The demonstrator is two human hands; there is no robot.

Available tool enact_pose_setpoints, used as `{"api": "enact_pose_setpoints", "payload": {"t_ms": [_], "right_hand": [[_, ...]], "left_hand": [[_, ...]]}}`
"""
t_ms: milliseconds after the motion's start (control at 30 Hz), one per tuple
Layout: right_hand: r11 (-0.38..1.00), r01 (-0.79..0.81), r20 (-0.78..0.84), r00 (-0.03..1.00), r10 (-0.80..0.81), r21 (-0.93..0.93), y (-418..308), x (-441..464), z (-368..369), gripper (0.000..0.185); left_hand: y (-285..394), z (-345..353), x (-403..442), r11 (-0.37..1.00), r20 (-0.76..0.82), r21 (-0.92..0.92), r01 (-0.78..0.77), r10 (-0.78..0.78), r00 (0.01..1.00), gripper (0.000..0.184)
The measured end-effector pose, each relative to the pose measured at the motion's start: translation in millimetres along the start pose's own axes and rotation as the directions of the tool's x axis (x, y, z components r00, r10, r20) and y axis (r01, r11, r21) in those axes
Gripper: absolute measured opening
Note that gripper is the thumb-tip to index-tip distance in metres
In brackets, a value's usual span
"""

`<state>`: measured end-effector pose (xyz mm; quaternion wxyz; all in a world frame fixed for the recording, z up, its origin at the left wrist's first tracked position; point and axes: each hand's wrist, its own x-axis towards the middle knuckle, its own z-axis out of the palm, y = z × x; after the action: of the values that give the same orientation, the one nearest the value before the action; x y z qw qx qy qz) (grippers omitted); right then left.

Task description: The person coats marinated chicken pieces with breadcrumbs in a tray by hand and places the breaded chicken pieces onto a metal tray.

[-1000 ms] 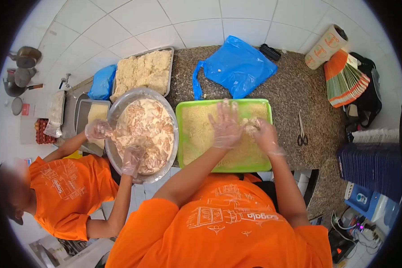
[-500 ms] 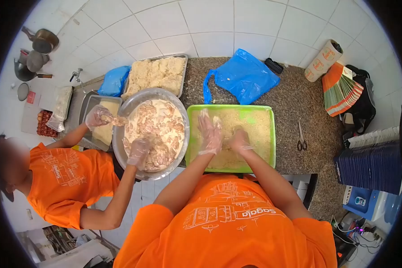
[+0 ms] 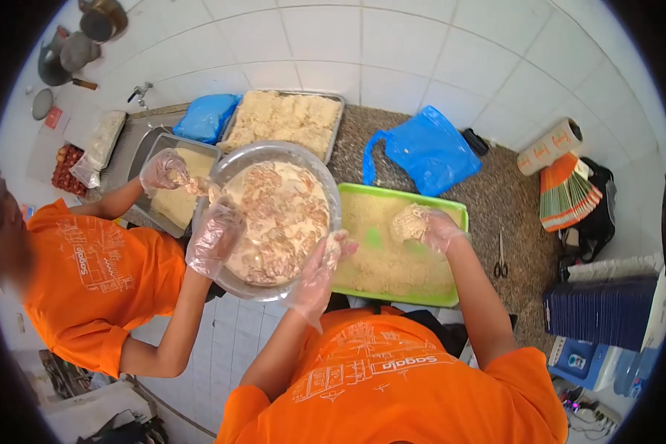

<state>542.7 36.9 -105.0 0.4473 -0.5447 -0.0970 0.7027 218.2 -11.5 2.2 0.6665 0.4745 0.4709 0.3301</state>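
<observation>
My right hand (image 3: 442, 231), in a clear plastic glove, grips a crumb-coated piece of meat (image 3: 407, 224) above the green tray (image 3: 462, 214). The tray holds a layer of pale breadcrumbs (image 3: 392, 274), with bare green showing mid-tray. My left hand (image 3: 318, 277), gloved too, hangs between the tray's left edge and the metal bowl (image 3: 233, 285). Its fingers look stretched, the thumb apart, with crumbs on the tips. Raw meat pieces in creamy batter (image 3: 274, 214) fill the bowl.
At left, a co-worker's gloved hands (image 3: 214, 237) hold a battered piece at the bowl's rim. Behind are a tray of breaded pieces (image 3: 288, 118), a crumb pan (image 3: 177, 211) and blue plastic bags (image 3: 429, 152). Scissors (image 3: 501, 259) lie right of the green tray.
My right hand has lifted a coated piece from the crumbs. My left hand has left the tray, moving left to the bowl's edge. The camera view has tilted and shifted.
</observation>
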Motion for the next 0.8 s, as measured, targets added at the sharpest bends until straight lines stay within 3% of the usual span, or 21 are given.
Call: {"api": "enact_pose_setpoints", "payload": {"t_ms": [100, 233, 300, 367, 400, 467, 500, 567, 600, 667, 700, 767, 800], "right_hand": [[0.996, 0.083, 0.168, 0.983, -0.075, -0.041, -33, 49, 30, 0.021], [0.949, 0.263, 0.382, 0.906, -0.179, -0.177, -99, 108, 127, 0.023], [0.933, 0.311, 0.462, 0.865, -0.198, -0.183, -130, 144, 176, 0.023], [0.665, 0.527, 0.580, 0.797, -0.170, -0.530, -155, 213, 209, 0.030], [0.662, 0.535, 0.583, 0.793, -0.178, -0.525, -168, 240, 225, 0.030], [0.078, 0.645, 0.630, 0.762, -0.151, -0.760, -187, 280, 256, 0.044], [0.085, 0.646, 0.632, 0.761, -0.146, -0.758, -186, 287, 268, 0.044], [-0.288, 0.452, 0.533, 0.767, -0.358, -0.844, -185, 296, 287, 0.054], [-0.285, 0.451, 0.530, 0.773, -0.348, -0.846, -178, 290, 297, 0.054], [-0.321, 0.204, 0.363, 0.724, -0.586, -0.925, -161, 271, 313, 0.056], [-0.322, 0.209, 0.364, 0.743, -0.562, -0.924, -143, 272, 309, 0.056], [-0.627, 0.073, 0.543, 0.582, -0.605, -0.776, -106, 280, 307, 0.067], [-0.624, 0.091, 0.544, 0.598, -0.589, -0.776, -97, 286, 310, 0.067]], "left_hand": [[-6, -33, -11, 0.959, -0.122, -0.282, -0.019, -0.017, 0.992, 0.058], [7, -60, -36, 0.955, -0.230, -0.281, -0.098, 0.032, 0.973, 0.057], [8, -73, -43, 0.938, -0.291, -0.343, -0.052, -0.054, 0.955, 0.055], [4, -87, -49, 0.947, -0.316, -0.310, -0.083, -0.020, 0.949, 0.054], [4, -93, -49, 0.953, -0.341, -0.283, -0.104, 0.002, 0.940, 0.053], [8, -106, -48, 0.953, -0.393, -0.287, -0.094, -0.028, 0.919, 0.060], [10, -111, -50, 0.952, -0.444, -0.298, -0.072, -0.072, 0.893, 0.068], [18, -119, -52, 0.957, -0.476, -0.276, -0.089, -0.055, 0.878, 0.067], [20, -122, -53, 0.961, -0.502, -0.255, -0.106, -0.039, 0.864, 0.067], [11, -137, -46, 0.963, -0.468, -0.242, -0.119, -0.008, 0.884, 0.059], [5, -143, -47, 0.967, -0.435, -0.220, -0.129, 0.021, 0.900, 0.052], [3, -149, -43, 0.970, -0.431, -0.227, -0.083, -0.024, 0.902, 0.052], [5, -152, -38, 0.971, -0.404, -0.231, -0.060, -0.040, 0.914, 0.052]]}}
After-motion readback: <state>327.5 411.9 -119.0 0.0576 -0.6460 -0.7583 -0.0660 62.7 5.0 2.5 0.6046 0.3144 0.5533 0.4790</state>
